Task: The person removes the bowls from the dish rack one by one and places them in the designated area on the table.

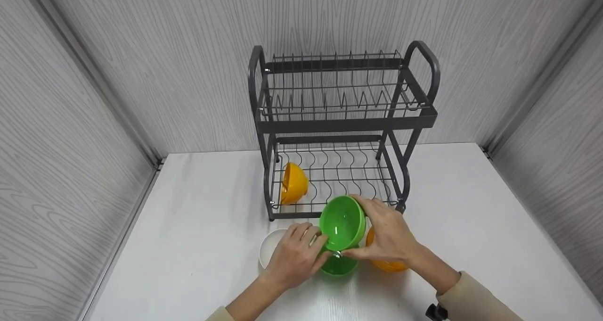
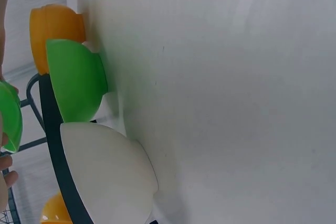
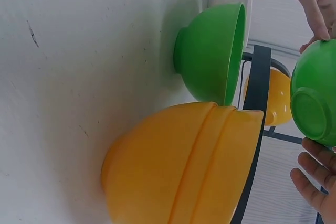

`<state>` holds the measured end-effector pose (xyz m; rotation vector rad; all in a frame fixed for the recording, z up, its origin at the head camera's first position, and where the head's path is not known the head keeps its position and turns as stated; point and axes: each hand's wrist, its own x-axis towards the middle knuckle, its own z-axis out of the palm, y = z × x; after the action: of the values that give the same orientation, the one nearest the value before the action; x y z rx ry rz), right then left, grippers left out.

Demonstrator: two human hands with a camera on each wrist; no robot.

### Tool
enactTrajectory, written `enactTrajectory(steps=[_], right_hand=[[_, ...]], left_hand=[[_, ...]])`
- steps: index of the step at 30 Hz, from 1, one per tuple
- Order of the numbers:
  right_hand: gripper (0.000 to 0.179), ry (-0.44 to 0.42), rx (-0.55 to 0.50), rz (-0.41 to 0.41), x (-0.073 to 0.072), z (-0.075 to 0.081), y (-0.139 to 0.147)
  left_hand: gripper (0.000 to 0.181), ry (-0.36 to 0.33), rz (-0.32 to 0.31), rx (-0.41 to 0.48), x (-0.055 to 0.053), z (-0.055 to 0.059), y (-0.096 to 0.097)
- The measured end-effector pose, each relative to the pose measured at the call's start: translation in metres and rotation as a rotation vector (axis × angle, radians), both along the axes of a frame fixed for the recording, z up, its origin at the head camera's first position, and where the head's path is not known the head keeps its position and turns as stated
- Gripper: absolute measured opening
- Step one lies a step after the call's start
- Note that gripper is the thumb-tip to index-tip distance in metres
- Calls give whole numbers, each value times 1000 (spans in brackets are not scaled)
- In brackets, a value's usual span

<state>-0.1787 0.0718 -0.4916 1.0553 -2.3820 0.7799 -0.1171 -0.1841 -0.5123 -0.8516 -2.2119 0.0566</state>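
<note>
Both hands hold a green bowl point(image 1: 343, 223) just in front of the rack, its hollow tilted toward the head camera. My left hand point(image 1: 297, 250) has its fingertips at the bowl's left rim. On the other side, my right hand point(image 1: 387, 229) grips it, thumb low and fingers along the upper right edge. Below it, a second green bowl point(image 1: 339, 266) stands upright on the table, partly covered by the held one. A white bowl point(image 1: 269, 248) sits beside my left hand. Partly behind my right hand is an orange bowl point(image 3: 163, 166) with raised bands near its rim.
A dark two-tier dish rack point(image 1: 346, 124) stands at the back of the white table point(image 1: 198, 245). On its lower tier, at the left, an orange bowl point(image 1: 295, 184) rests on its side. Wire dividers line the upper tier. Panelled walls point(image 1: 188, 66) enclose the table.
</note>
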Motion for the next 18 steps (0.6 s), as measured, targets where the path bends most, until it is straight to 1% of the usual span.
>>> enactTrajectory(steps=[5,10,12,14,18], right_hand=[[114,-12,6,4,1,-1,-2],[114,-21,1,4,1,-1,-4],[114,-32,3,0,1,-2,-4],[115,-35,4,-4,1,-2,-4],[114,-38,4,-5,1,-3,-4]], left_hand=[[31,24,-21,-4,-1,-2,3],[25,48,-73,46,-4,-7,6],[22,52,-85,53,-4,-8,7],[18,50,-89,42,-4,-9,7],[7,67,-89,16,-6,-10,6]])
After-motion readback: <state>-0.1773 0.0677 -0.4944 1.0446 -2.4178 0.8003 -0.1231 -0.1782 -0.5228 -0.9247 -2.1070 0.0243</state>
